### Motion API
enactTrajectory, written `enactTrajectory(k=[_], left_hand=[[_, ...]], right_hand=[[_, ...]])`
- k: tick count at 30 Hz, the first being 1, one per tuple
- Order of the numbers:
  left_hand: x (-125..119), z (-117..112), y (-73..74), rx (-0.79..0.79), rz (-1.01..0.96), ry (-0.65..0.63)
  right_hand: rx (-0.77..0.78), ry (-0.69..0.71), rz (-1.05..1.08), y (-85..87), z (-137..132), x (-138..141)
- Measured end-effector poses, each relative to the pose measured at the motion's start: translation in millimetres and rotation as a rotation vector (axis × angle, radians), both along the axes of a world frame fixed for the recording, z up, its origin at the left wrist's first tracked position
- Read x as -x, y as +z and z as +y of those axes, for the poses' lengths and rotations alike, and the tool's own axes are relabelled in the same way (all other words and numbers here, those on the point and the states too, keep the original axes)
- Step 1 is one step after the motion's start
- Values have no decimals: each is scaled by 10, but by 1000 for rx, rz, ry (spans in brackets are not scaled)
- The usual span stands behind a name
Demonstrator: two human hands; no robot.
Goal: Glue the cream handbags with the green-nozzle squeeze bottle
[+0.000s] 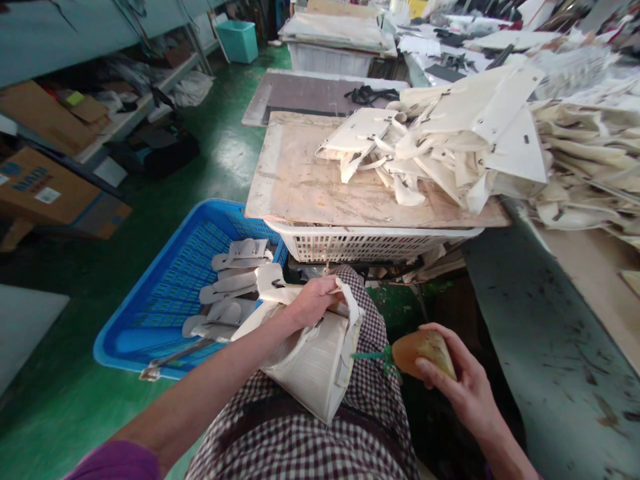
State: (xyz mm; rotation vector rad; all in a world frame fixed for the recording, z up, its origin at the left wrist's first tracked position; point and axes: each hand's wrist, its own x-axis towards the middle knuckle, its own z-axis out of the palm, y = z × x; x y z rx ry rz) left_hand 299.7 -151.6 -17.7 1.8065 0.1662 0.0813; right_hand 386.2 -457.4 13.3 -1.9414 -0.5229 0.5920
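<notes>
My left hand (pixel 314 301) is closed on the top edge of a cream-white bag piece (pixel 313 363) that rests on my checked lap. My right hand (pixel 457 380) grips a small amber squeeze bottle (pixel 423 351) with a green nozzle that points left at the bag piece, almost touching its right edge. A strap of the bag piece loops over my left hand's fingers.
A blue plastic crate (pixel 165 280) with several white strap pieces stands on the green floor at my left. Ahead, a wooden board (pixel 310 187) lies on a white basket (pixel 360 243), piled with white bag pieces (pixel 450 140). A grey workbench (pixel 560 347) runs along the right.
</notes>
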Motion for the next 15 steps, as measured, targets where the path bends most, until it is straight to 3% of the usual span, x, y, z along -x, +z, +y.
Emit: enactTrajectory(k=[7, 15], left_hand=[[1, 2, -4, -8, -7, -10], [-3, 3, -6, -8, -5, -6]], right_hand=[[-16, -137, -74, -207, 42, -30], [-60, -145, -15, -295, -9, -7]])
